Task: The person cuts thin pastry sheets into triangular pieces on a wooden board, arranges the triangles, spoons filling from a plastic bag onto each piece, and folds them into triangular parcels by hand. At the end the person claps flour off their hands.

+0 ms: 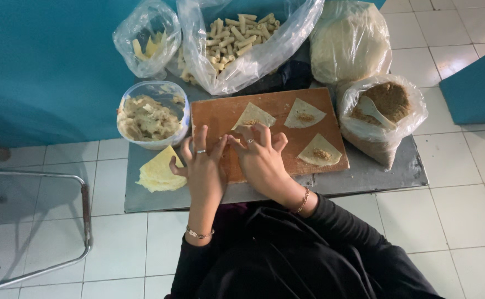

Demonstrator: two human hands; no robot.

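Three thin wrappers lie on the wooden board (220, 116); the nearest wrapper (252, 116), with filling on it, sits at the fingertips of the left hand (204, 169) and right hand (262, 160). Both grips are spread apart, clamped on nothing. It looks soft, light, easily torn; best pinched at its edges. A tub (153, 113) and bags share the counter (364, 180).

We note a plastic tub (153, 113) of pale filling left of the board, a bag of rolled pieces (241, 34) behind, a bag of brown crumbs (383, 113) with a white spoon (371, 108), a metal chair frame (60, 221).
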